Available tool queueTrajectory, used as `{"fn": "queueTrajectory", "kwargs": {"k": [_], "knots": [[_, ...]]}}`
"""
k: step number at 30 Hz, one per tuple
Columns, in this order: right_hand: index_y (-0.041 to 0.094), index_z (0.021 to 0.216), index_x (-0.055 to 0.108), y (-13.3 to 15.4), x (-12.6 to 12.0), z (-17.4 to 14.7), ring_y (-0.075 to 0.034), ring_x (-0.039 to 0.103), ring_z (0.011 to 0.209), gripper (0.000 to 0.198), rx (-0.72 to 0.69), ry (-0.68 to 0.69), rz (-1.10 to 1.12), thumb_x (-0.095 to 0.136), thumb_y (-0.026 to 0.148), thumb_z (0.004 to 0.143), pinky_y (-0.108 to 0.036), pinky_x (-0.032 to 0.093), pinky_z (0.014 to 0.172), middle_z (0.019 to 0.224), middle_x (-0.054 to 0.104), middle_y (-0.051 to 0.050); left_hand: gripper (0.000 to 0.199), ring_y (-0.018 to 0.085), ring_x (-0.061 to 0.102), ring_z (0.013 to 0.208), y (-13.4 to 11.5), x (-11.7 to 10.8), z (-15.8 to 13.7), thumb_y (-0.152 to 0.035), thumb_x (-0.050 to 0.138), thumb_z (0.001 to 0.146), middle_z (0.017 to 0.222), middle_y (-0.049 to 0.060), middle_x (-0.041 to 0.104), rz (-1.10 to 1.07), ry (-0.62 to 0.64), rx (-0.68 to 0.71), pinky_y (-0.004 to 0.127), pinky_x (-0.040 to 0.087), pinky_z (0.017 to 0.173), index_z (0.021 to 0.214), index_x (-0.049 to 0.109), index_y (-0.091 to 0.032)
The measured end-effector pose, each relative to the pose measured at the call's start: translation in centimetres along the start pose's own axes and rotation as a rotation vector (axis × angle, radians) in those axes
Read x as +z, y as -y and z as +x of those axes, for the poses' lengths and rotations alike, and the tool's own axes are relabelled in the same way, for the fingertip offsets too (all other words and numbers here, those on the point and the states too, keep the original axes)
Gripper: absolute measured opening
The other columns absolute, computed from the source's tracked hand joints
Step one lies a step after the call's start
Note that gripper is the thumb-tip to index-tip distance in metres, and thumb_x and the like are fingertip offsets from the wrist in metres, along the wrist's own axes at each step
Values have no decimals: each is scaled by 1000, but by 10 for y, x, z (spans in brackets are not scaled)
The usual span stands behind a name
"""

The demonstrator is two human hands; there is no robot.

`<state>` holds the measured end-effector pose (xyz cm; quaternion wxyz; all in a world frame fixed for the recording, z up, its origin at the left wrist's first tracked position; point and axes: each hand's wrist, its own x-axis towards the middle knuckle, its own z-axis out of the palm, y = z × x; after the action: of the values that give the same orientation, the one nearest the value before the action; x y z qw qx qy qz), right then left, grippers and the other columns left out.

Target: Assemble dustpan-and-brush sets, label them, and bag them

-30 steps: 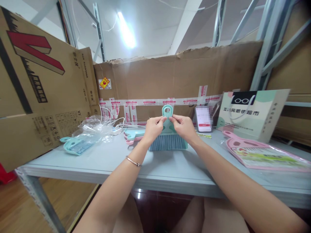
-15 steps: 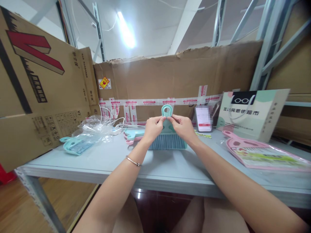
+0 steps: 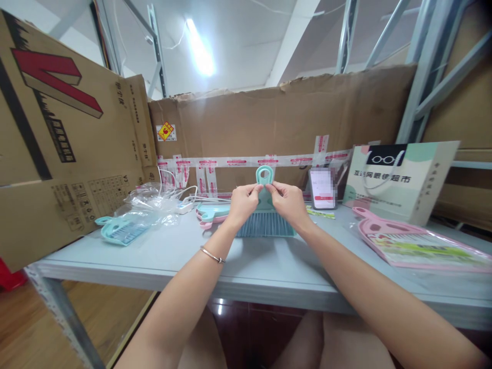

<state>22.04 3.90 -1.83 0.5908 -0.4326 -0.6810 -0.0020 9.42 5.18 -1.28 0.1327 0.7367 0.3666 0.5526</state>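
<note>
A teal hand brush [image 3: 265, 224] stands upright over the tabletop in front of me, its grey-blue bristles pointing down. Its looped handle [image 3: 264, 175] shows a doubled outline, and a teal edge beside the bristles looks like a dustpan behind it. My left hand [image 3: 245, 202] pinches the handle's left side between thumb and fingers. From the right, my right hand [image 3: 287, 201] pinches the same handle at equal height. Both hands cover part of the brush's upper body. Just left of it lie a teal and a pink dustpan piece [image 3: 213, 211], partly hidden by my left hand.
On the left are a small teal brush [image 3: 122, 229] and crumpled clear plastic [image 3: 154, 205] by white cables. A phone [image 3: 322, 188] leans at the back. To the right stand a paper bag [image 3: 395, 179] and a wrapped pink dustpan set [image 3: 418, 243]. Cardboard [image 3: 238, 128] walls the back.
</note>
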Motion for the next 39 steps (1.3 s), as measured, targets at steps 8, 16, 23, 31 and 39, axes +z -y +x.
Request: {"fn": "queueTrajectory", "kwargs": {"k": [8, 16, 23, 31, 39], "knots": [[14, 64, 64, -2, -1, 0, -14, 49, 56, 34, 8, -3, 18, 45, 37, 80, -24, 36, 58, 55, 57, 0, 36, 10, 33, 54, 1, -1, 1, -38, 43, 81, 52, -3, 36, 5, 27, 20, 22, 25, 53, 56, 55, -14], [17, 92, 70, -16, -2, 9, -21, 62, 84, 35, 138, 41, 287, 57, 44, 73, -32, 47, 75, 87, 71, -3, 35, 11, 41, 62, 8, -20, 5, -47, 44, 80, 66, -1, 50, -28, 327, 52, 23, 32, 61, 76, 60, -16], [13, 81, 70, -91, -63, 32, -26, 64, 85, 31, 490, 422, -364, 57, 41, 74, -35, 47, 75, 85, 70, -12, 40, 10, 33, 55, 24, -36, 8, -52, 46, 78, 56, -3, 39, 5, 292, -102, 23, 27, 55, 60, 48, -16], [22, 117, 59, -87, -59, 15, -27, 55, 109, 63, 332, 996, -554, 72, 39, 57, -32, 46, 82, 125, 55, -11, 38, 10, 35, 54, 36, -44, 9, -52, 54, 70, 54, -3, 44, 23, 392, -381, 25, 27, 55, 60, 55, -15], [26, 98, 68, -71, -36, 5, -20, 62, 78, 44, 206, 1112, -594, 58, 15, 57, -27, 42, 63, 88, 68, -3, 35, 10, 33, 56, 43, -53, 14, -46, 48, 76, 58, -3, 42, 75, 294, -414, 25, 25, 57, 64, 56, -13]]}}
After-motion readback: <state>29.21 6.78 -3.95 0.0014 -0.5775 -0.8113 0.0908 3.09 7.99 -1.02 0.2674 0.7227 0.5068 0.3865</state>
